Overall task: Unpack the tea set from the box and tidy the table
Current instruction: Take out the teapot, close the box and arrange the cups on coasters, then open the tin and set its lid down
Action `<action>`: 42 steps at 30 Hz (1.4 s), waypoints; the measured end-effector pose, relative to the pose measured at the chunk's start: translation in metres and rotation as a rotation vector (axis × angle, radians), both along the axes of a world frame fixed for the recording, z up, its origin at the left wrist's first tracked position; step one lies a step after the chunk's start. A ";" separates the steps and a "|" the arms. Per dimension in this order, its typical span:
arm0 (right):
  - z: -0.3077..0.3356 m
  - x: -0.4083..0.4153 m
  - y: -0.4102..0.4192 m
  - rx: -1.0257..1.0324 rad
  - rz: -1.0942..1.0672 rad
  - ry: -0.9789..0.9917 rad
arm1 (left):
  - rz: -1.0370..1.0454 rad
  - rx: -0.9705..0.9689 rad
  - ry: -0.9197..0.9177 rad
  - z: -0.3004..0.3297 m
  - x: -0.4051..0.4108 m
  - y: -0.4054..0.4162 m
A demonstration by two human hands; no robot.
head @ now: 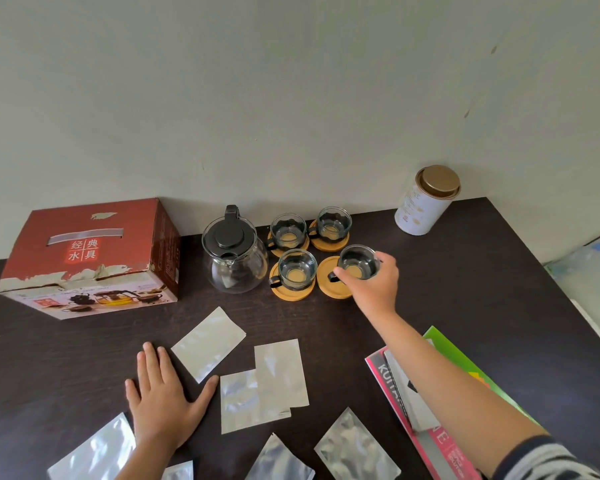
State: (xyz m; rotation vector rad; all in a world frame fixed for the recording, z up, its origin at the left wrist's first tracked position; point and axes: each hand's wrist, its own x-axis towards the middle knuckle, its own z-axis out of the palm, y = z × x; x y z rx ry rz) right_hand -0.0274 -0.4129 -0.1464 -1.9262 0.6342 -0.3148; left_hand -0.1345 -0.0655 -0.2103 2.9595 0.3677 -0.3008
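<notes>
Dark wood-grain bench point(447, 271) is seen against a pale wall. Far beyond the left hand, a red cardboard box point(90, 254) with a torn front edge is set at the back left. The left hand point(163, 400) is laid flat on the bench, palm down, fingers spread wide, nothing held. Silver foil pouches point(208, 342) are scattered around it: one just beyond the index finger and thumb, two overlapping beside the thumb, others nearer the lower edge on both sides of the wrist. Between the two hands and further back, a glass teapot point(234, 252) with a black lid is stood just right of the box. Beside it, three glass cups point(296, 266) with black handles are seated on round bamboo coasters point(328, 242). A fourth cup point(358, 262) is gripped at the rim by the right hand point(378, 282), over the fourth coaster point(329, 278); whether it touches the coaster cannot be told. Beyond the right hand, a white tin point(426, 202) with a gold lid is stood by the wall. Under the right forearm, pink and green booklets point(395, 386) are stacked.
</notes>
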 end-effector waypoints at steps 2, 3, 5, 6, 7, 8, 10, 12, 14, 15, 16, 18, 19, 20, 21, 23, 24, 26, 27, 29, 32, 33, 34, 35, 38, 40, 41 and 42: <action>-0.003 0.001 0.009 0.017 -0.001 0.014 | 0.000 -0.001 0.002 0.000 0.000 0.000; -0.005 0.003 0.013 0.022 -0.002 0.021 | -0.001 -0.003 -0.001 0.000 -0.001 0.000; -0.009 0.005 0.019 0.013 0.000 0.038 | 0.001 -0.009 -0.004 0.000 -0.001 0.001; -0.011 0.006 0.021 0.004 0.002 0.047 | 0.002 -0.012 -0.004 0.000 -0.002 0.001; -0.014 0.006 0.022 -0.001 0.003 0.052 | 0.002 -0.013 -0.006 0.000 -0.001 0.001; -0.017 0.006 0.023 -0.006 0.001 0.057 | 0.002 -0.012 -0.008 0.000 -0.001 0.001; -0.021 0.005 0.025 -0.023 0.001 0.067 | 0.000 -0.009 -0.015 0.001 -0.001 0.001; -0.024 0.005 0.026 -0.054 0.001 0.080 | 0.000 -0.013 -0.026 0.000 0.000 0.001; -0.025 0.004 0.027 -0.075 0.001 0.082 | -0.001 -0.020 -0.037 -0.001 -0.001 0.002; -0.026 0.004 0.027 -0.081 0.003 0.079 | -0.001 -0.025 -0.043 -0.002 -0.001 0.001; -0.026 0.004 0.027 -0.083 0.006 0.078 | -0.003 -0.030 -0.047 -0.002 -0.001 0.001; -0.028 0.003 0.027 -0.080 0.006 0.082 | -0.007 -0.033 -0.047 -0.002 -0.002 0.001; -0.028 0.002 0.027 -0.079 0.006 0.086 | -0.007 -0.031 -0.048 -0.002 -0.003 0.001; -0.027 0.002 0.028 -0.081 0.006 0.092 | -0.005 -0.030 -0.048 -0.001 -0.003 0.002; -0.026 0.001 0.028 -0.085 0.006 0.101 | -0.003 -0.030 -0.046 0.000 -0.003 0.001; -0.023 0.003 0.030 -0.089 0.004 0.129 | -0.001 -0.030 -0.035 0.000 -0.003 0.001; -0.021 0.003 0.030 -0.086 0.004 0.146 | -0.001 -0.028 -0.029 0.001 -0.003 0.001; -0.017 0.003 0.032 -0.079 0.017 0.170 | -0.005 -0.031 -0.033 0.001 -0.003 0.003; -0.014 0.002 0.032 -0.074 0.027 0.180 | -0.009 -0.039 -0.042 0.001 -0.002 0.004; -0.011 0.000 0.031 -0.064 0.048 0.197 | 0.003 -0.089 -0.058 0.003 -0.001 0.006; -0.004 -0.003 0.027 -0.070 0.108 0.200 | 0.114 -0.237 -0.081 0.011 0.001 -0.003; -0.001 -0.004 0.025 -0.073 0.118 0.195 | 0.151 -0.279 -0.100 0.015 0.003 -0.010; 0.001 -0.004 0.022 -0.071 0.122 0.189 | 0.169 -0.299 -0.124 0.019 0.005 -0.020; 0.003 -0.006 0.018 -0.069 0.126 0.183 | 0.159 -0.300 -0.152 0.023 0.006 -0.033; 0.010 -0.012 0.003 -0.084 0.155 0.167 | 0.033 -0.317 -0.211 0.032 0.007 -0.090; 0.015 -0.011 -0.014 -0.117 0.159 0.143 | -0.062 -0.349 -0.237 0.037 0.009 -0.135; 0.017 -0.010 -0.024 -0.137 0.151 0.127 | -0.104 -0.358 -0.246 0.038 0.010 -0.156; 0.020 -0.007 -0.035 -0.157 0.140 0.112 | -0.139 -0.362 -0.243 0.038 0.011 -0.177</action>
